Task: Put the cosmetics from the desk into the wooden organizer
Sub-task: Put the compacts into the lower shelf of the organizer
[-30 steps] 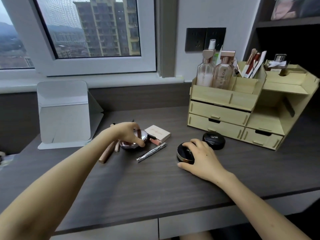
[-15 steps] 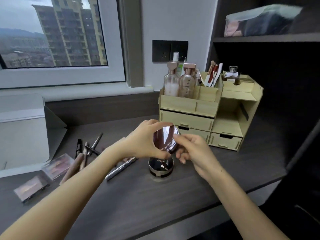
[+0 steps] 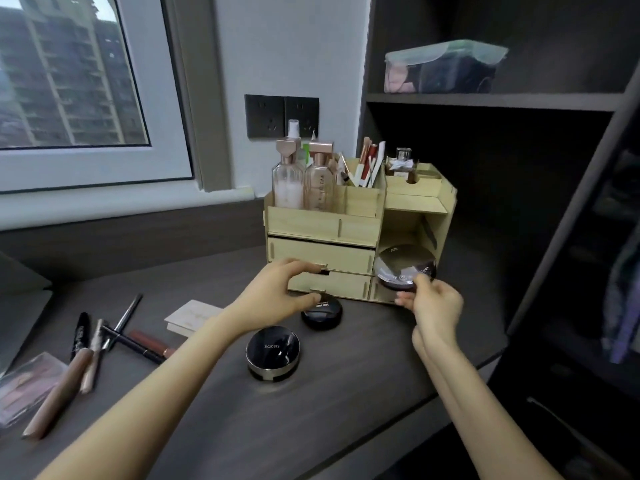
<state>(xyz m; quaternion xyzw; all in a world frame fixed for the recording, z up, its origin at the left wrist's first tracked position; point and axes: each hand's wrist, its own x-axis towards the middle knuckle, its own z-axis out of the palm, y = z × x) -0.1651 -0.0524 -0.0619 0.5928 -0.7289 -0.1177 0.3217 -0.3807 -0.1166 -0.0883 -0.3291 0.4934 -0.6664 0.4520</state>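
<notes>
While the right hand (image 3: 434,306) pinches a round dark compact (image 3: 403,266) by its near edge, fingers closed on it, the compact sits tilted in front of the open right-hand shelf of the wooden organizer (image 3: 356,223), at the mouth of that compartment; whether it touches the shelf floor cannot be told. The left hand (image 3: 277,296) hangs with thumb and fingers spread apart and curled, gripping nothing, just in front of the organizer's lower drawers and above a small black compact (image 3: 322,315) that lies on the desk (image 3: 311,410). A second black compact with a metallic rim (image 3: 273,351) lies nearer the camera, between the two forearms. Further left on the desk lie a pale flat palette box (image 3: 192,318), a brown lip tube (image 3: 152,342), several dark pencils and brushes (their exact count is hard to read), and a clear-lidded palette (image 3: 26,384) near the edge of view. Two pump bottles (image 3: 304,181) stand upright in the organizer's top left compartment, with slim sticks in the section beside them
</notes>
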